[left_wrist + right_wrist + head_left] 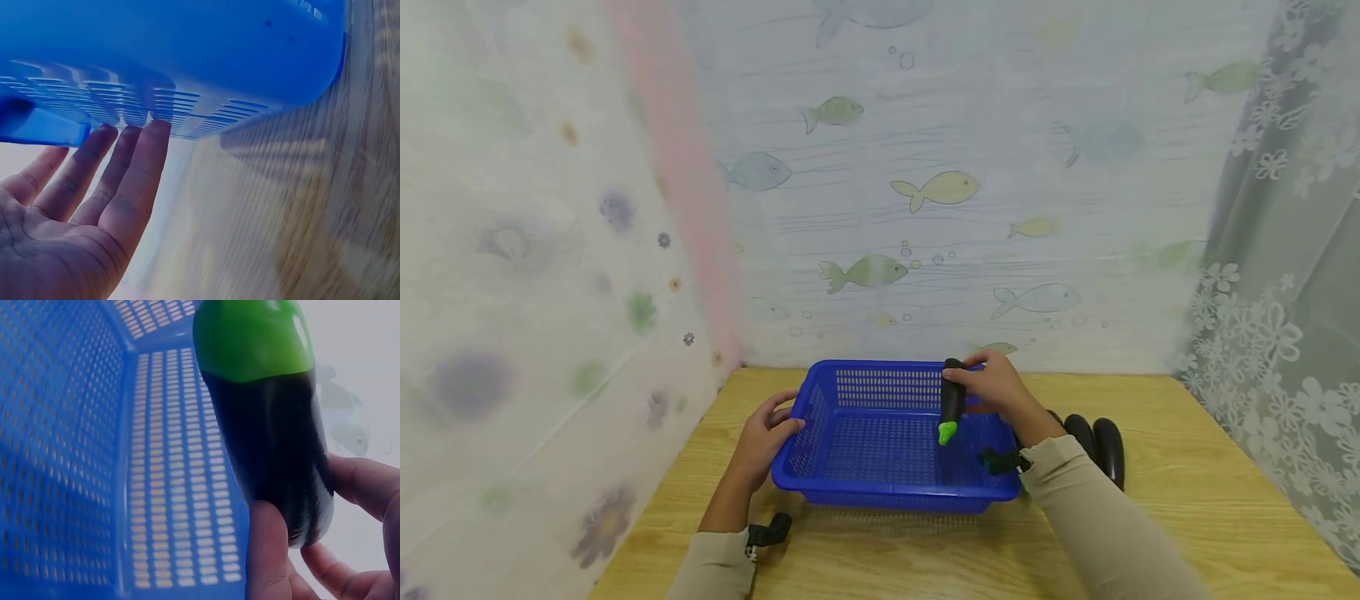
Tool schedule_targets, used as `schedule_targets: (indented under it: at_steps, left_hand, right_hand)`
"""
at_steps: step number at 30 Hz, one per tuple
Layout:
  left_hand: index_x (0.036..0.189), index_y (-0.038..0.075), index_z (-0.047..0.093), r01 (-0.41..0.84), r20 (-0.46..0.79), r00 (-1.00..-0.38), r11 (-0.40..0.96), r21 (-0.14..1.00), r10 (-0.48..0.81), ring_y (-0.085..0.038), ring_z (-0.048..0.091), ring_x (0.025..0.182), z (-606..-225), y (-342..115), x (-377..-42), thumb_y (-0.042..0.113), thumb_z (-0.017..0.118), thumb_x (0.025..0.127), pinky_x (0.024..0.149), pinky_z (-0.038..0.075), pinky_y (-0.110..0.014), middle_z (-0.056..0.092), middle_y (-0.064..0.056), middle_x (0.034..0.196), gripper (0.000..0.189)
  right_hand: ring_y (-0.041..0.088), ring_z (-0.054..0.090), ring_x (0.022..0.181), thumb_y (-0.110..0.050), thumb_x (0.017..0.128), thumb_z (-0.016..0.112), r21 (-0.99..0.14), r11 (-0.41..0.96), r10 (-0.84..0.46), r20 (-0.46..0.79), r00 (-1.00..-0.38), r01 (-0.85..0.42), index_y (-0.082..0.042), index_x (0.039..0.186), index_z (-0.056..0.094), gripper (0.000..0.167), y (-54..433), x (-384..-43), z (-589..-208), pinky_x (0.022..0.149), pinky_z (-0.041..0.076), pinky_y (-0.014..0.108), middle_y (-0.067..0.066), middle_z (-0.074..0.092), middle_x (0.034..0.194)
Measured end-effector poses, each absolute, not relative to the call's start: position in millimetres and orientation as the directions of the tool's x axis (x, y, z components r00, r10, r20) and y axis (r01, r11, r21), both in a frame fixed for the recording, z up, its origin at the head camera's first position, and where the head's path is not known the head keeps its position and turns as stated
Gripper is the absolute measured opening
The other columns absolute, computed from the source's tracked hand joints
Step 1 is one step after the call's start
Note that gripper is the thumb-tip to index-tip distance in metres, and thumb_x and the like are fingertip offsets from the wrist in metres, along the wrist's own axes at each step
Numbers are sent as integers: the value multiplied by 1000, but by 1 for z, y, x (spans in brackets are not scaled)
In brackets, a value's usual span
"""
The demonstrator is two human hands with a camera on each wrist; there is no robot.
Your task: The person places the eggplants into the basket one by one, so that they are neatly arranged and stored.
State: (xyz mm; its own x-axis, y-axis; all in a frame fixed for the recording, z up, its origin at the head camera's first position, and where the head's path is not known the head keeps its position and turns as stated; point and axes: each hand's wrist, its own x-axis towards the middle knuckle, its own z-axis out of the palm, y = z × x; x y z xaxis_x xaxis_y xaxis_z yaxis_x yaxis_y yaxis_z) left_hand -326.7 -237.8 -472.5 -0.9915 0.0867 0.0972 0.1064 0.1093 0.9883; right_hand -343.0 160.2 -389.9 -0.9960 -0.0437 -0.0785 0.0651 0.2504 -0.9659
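A blue plastic basket (891, 490) with perforated sides stands on the wooden table. At its left rim, my left hand (763, 442) holds on with the thumb over the edge. Seen from the left wrist, the fingertips (159, 131) touch the outer slatted wall. Over the basket's right part, my right hand (996, 383) pinches a dark purple eggplant (953, 396) between thumb and fingers. Its bright green stem end (253, 337) points down, toward the inside of the basket. In the right wrist view the eggplant hides part of the mesh.
Several more eggplants (1108, 450) lie on the table to the right of the basket, partly hidden behind my right forearm. The wooden table (1195, 492) reaches back to a fish-print curtain (940, 275). A flower-patterned curtain (550, 333) hangs along the left side.
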Motion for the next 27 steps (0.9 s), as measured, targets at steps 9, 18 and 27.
schedule_targets:
  at_steps: [9, 18, 27]
  left_hand:
    - [149, 18, 50, 105, 99, -991, 64, 992, 93, -35, 72, 108, -473, -239, -328, 16, 70, 98, 82, 64, -44, 63, -23, 140, 56]
    - [149, 16, 51, 109, 103, -990, 49, 993, 100, -34, 72, 107, -477, -236, -329, 16, 71, 97, 81, 64, -44, 63, -24, 138, 56]
    - [148, 17, 52, 78, 73, -994, 52, 996, 84, -36, 71, 110, -476, -236, -327, 16, 72, 96, 82, 64, -45, 63, -24, 139, 55]
  right_hand:
    - [37, 70, 105, -22, 94, 77, -980, 183, -80, -94, -992, 79, -8, 141, 52, 55, 131, -352, -394, 83, 62, 55, 27, 54, 135]
    - [40, 68, 113, -25, 90, 81, -977, 170, -67, -139, -988, 126, -12, 140, 58, 56, 108, -359, -404, 88, 60, 57, 24, 61, 132]
    - [32, 72, 103, -21, 87, 84, -978, 64, -116, -203, -972, 197, -14, 137, 61, 56, 87, -366, -400, 81, 64, 48, 22, 63, 131]
